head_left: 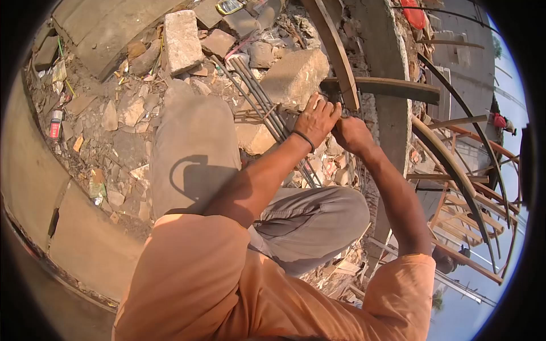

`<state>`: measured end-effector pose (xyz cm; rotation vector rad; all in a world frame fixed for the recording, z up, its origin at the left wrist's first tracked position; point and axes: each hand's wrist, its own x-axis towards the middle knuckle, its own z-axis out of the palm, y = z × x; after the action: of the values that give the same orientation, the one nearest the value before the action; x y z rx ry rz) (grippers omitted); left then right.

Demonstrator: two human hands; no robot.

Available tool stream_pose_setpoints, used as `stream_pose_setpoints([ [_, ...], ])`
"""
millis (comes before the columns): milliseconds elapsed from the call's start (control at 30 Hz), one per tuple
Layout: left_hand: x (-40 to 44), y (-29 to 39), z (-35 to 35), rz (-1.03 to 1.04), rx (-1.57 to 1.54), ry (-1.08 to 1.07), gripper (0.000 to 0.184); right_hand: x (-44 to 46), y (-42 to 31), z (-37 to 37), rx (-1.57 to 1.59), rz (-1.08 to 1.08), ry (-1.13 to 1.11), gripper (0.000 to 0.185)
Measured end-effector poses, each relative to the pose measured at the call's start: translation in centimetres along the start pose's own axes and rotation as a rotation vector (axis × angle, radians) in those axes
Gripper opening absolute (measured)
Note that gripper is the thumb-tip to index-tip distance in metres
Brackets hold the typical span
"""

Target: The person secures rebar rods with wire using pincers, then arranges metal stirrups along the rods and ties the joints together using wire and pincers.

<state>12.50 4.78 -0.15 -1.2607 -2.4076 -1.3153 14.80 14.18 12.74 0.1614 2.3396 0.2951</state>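
Observation:
My left hand (316, 120), with a dark band at the wrist, has its fingers curled, and what lies under them is hidden. Close against it, my right hand (351, 135) is a closed fist around something I cannot make out. Both hands are just below the place where a long wooden board (333, 45) crosses a second board (392, 89). A bundle of thin metal rods (263, 102) runs diagonally to the left of my left hand. Thin dark bars show partly behind my hands.
Broken concrete blocks (183, 42) and rubble (122, 142) cover the ground. A large stone block (296, 77) lies beside the rods. To the right are a concrete beam (392, 131), a curved bar (460, 176) and wooden framing (458, 219). A red object (413, 14) is at the top.

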Motion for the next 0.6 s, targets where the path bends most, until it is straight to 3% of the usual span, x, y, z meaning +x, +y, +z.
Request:
stream_pose_setpoints([
  [33,-0.2,-0.3,0.0,0.007,-0.019,0.028,0.044,0.9,1.3,-0.6,0.104,-0.116,0.003,0.023],
  [100,-0.4,-0.6,-0.6,0.023,-0.054,0.083,0.042,1.8,0.7,-4.6,0.647,0.131,-0.508,0.030],
  [133,0.1,-0.8,-1.6,-0.032,-0.171,-0.088,0.038,1.7,0.9,-4.8,0.552,0.049,-0.418,0.032],
  [200,1.5,-1.7,-1.7,-0.021,-0.250,-0.235,0.035,2.0,1.3,-5.4,0.335,-0.121,-0.254,0.038],
  [300,3.1,-3.1,-1.6,-0.034,-0.305,-0.381,0.028,-0.8,-0.4,-2.2,-0.273,-0.177,0.480,0.046],
  [400,4.2,-3.4,-3.4,-0.064,-0.360,-0.505,0.019,-0.5,-0.4,-0.1,-0.419,-0.016,0.378,0.047],
  [467,3.4,-2.9,-1.7,-0.125,-0.290,-0.250,0.022,1.4,0.5,-0.1,-0.390,-0.055,0.386,0.037],
  [533,1.9,-1.5,-1.9,-0.109,-0.145,0.085,0.026,2.5,0.4,-3.7,0.192,0.095,-0.188,0.030],
  [600,0.4,-0.6,-1.5,-0.038,-0.181,0.034,0.029,3.0,1.0,-5.9,0.756,0.211,-0.656,0.021],
])
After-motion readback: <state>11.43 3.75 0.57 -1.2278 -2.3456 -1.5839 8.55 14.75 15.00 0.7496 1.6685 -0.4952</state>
